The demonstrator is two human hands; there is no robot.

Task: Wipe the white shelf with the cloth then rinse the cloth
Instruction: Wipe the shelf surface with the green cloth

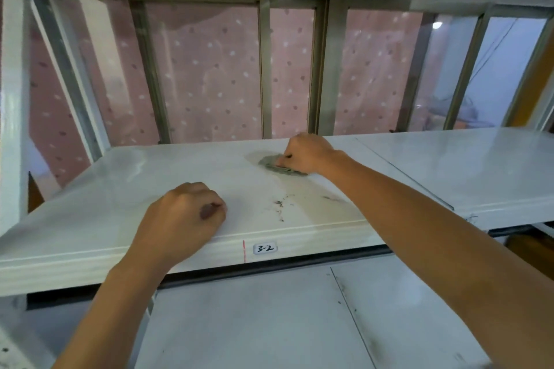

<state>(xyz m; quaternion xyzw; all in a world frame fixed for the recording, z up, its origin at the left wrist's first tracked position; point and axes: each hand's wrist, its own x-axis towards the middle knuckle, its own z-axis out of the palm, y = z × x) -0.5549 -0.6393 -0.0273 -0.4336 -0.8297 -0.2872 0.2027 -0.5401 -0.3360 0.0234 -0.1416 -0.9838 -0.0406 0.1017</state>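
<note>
The white shelf (126, 189) spans the middle of the head view, with a label reading 3-2 on its front edge. My right hand (308, 153) presses a small grey-green cloth (271, 165) flat on the shelf near its back, fingers closed over it. A wet smear surrounds the cloth. Dark specks of dirt (280, 207) lie on the shelf in front of the cloth. My left hand (183, 216) rests as a closed fist on the shelf's front edge, holding nothing.
A second white shelf panel (467, 165) adjoins on the right. A lower white shelf (269, 317) sits beneath. Metal window bars (265, 69) and a pink dotted curtain stand behind. A white upright post (13, 99) is at the left.
</note>
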